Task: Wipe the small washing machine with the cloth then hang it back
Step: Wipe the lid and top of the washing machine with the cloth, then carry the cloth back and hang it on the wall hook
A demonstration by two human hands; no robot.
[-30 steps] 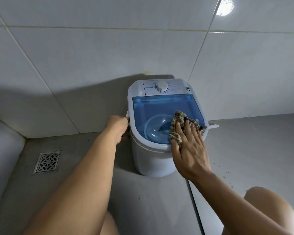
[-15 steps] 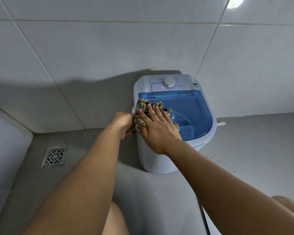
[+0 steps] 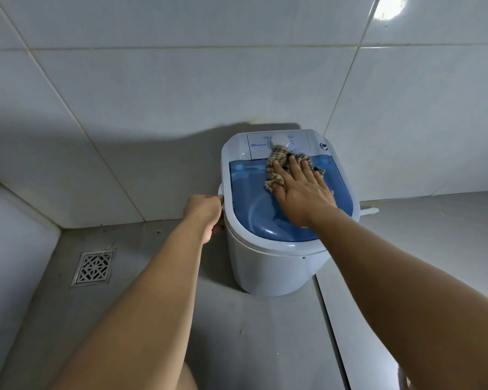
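Observation:
A small white washing machine [image 3: 268, 271] with a clear blue lid [image 3: 254, 215] stands on the grey floor against the tiled wall. A beige checked cloth [image 3: 276, 164] lies on the back of the lid, reaching the white dial [image 3: 279, 141]. My right hand [image 3: 302, 190] lies flat on the cloth, fingers spread, pressing it onto the lid. My left hand [image 3: 204, 211] is closed on the white handle [image 3: 221, 192] at the machine's left side.
A metal floor drain [image 3: 93, 267] sits at the left. White wall tiles rise behind the machine. A white hose stub [image 3: 369, 211] sticks out on the machine's right. My knees show at the bottom edge.
My right hand slid the cloth from the lid's left edge to the back middle, near the dial. A second ago it was at the lid's front right. My left hand stayed on the handle.

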